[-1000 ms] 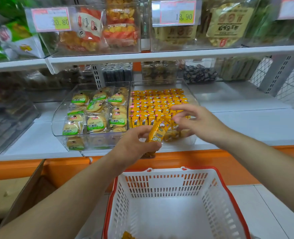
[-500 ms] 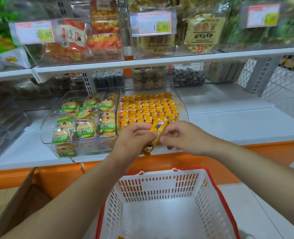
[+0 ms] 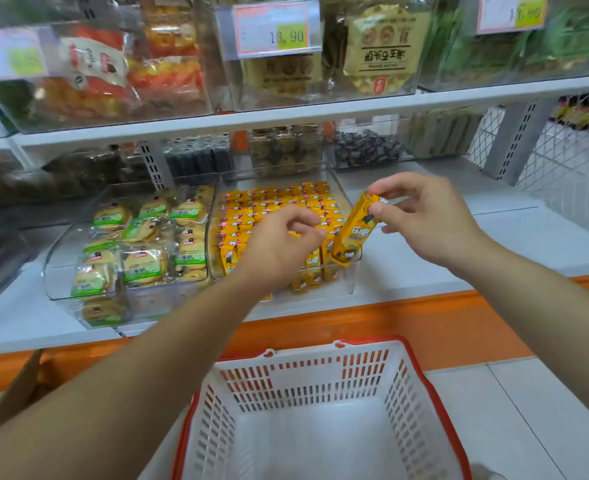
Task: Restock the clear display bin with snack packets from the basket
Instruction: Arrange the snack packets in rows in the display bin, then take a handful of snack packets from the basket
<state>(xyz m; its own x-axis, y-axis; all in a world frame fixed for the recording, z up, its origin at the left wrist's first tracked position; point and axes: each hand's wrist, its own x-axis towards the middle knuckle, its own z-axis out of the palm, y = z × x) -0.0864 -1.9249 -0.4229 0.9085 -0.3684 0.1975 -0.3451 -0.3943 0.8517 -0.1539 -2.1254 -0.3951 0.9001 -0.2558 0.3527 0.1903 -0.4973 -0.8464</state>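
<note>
Packet (image 3: pixel 353 233) in yellow wrap hung tilted from the right hand (image 3: pixel 424 220), pinched at its top end between thumb and fingertips, right over the 3 o'clock edge of the clear display bin (image 3: pixel 346 199). Bin was packed with rows of matching yellow packets (image 3: pixel 272 202). Left hand (image 3: pixel 275 244) hovered over the bin's 6 o'clock end with fingers curled in, honestly couldn't tell if it had anything in it. White basket (image 3: pixel 320 372) with a red rim sat at 6 o'clock, below the shelf (image 3: pixel 494 244). Just beside the bin at its 9 o'clock, 1 more clear bin (image 3: pixel 56 265) held green-label cookies (image 3: pixel 144 265).
</note>
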